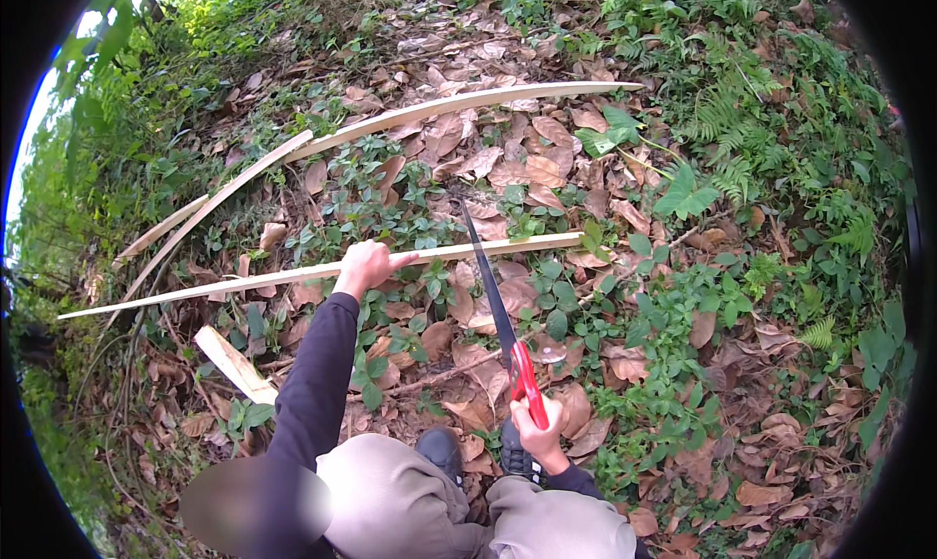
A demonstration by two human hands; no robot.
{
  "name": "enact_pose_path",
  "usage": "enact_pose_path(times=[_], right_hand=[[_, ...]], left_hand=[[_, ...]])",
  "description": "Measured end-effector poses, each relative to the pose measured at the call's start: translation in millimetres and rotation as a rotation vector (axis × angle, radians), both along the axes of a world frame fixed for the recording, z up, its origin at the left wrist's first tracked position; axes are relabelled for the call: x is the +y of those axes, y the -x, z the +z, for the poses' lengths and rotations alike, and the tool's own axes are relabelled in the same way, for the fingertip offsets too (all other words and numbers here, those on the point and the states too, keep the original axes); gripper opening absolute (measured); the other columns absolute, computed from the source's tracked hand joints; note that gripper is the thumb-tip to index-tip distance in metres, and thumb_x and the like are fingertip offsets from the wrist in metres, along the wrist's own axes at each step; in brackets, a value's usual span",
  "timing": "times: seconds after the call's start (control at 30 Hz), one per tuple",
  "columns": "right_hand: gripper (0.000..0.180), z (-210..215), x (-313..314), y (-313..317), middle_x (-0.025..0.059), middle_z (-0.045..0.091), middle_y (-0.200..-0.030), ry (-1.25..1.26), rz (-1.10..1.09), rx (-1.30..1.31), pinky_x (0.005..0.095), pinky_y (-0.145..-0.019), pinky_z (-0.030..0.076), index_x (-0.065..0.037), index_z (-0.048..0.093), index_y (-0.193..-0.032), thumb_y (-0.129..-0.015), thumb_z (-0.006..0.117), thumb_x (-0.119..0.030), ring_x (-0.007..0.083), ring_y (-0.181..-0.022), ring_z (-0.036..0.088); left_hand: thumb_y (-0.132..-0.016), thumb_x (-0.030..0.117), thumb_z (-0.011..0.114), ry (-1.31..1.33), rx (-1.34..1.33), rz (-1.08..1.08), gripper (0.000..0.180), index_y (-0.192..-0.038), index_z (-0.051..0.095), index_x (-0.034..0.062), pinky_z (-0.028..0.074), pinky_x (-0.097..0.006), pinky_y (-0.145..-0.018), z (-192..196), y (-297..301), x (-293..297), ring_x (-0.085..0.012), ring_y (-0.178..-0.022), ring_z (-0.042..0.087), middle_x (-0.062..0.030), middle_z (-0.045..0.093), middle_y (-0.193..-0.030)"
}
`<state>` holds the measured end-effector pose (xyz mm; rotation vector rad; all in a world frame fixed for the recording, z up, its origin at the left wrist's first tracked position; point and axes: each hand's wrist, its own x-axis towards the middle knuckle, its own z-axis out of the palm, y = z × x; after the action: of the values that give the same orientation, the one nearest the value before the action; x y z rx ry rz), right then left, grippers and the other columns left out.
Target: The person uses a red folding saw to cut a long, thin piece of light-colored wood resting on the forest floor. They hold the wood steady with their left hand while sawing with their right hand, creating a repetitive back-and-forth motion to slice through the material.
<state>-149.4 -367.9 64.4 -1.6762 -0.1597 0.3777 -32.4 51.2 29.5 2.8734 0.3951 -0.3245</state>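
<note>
My left hand (365,265) grips a long pale split strip of wood (244,278) that lies across the leaf litter from far left to about the middle right. My right hand (536,432) holds the red handle of a hand saw (493,300). Its dark blade points away from me, and its tip rests across the strip just right of my left hand. My knees in grey trousers and dark shoes show at the bottom edge.
Another long pale strip (459,103) lies farther off, with a shorter strip (220,198) and thin slivers to its left. A short cut piece (234,364) lies near my left arm. Dry brown leaves, small green plants and ferns cover the sloping ground.
</note>
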Motion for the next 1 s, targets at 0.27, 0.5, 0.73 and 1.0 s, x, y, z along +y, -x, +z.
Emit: enact_pose_path(times=[0.27,0.5,0.73,1.0], right_hand=[[0.027,19,-45,22,0.002,0.05,-0.051,-0.034,0.018,0.089,0.0318,-0.046,0.038,-0.003,0.052,-0.061,-0.084,0.067,-0.003,0.0114,-0.044,0.049],[0.019,-36,69,-90,0.0035,0.052,-0.053,-0.04,-0.054,-0.121,0.0317,-0.046,0.035,0.0,0.057,-0.07,-0.085,0.067,-0.006,0.0103,-0.046,0.048],[0.021,-40,84,-109,0.0002,0.051,-0.053,-0.048,-0.042,-0.097,0.0307,-0.047,0.035,0.0,0.057,-0.069,-0.086,0.067,-0.006,0.0074,-0.049,0.046],[0.027,5,-27,9,0.0028,0.05,-0.051,0.053,-0.022,0.006,0.0322,-0.047,0.039,-0.004,0.051,-0.062,-0.083,0.069,-0.004,0.0123,-0.045,0.05]], left_hand=[[-0.087,0.081,0.044,-0.008,-0.035,0.011,0.091,-0.057,0.067,-0.002,0.054,-0.047,-0.064,-3,14,16,-0.0384,-0.06,0.066,-0.0216,0.062,-0.057],[-0.089,0.077,0.046,0.027,-0.104,-0.056,0.087,-0.056,0.067,-0.0006,0.051,-0.047,-0.058,-2,19,-13,-0.0379,-0.055,0.063,-0.0202,0.059,-0.053],[-0.088,0.077,0.048,0.038,-0.076,-0.039,0.089,-0.055,0.065,-0.0033,0.05,-0.047,-0.057,-7,14,-5,-0.0385,-0.053,0.062,-0.0219,0.058,-0.052],[-0.087,0.081,0.044,0.007,-0.013,0.005,0.091,-0.055,0.067,-0.0013,0.055,-0.048,-0.066,-2,-1,-7,-0.0388,-0.062,0.067,-0.021,0.063,-0.058]])
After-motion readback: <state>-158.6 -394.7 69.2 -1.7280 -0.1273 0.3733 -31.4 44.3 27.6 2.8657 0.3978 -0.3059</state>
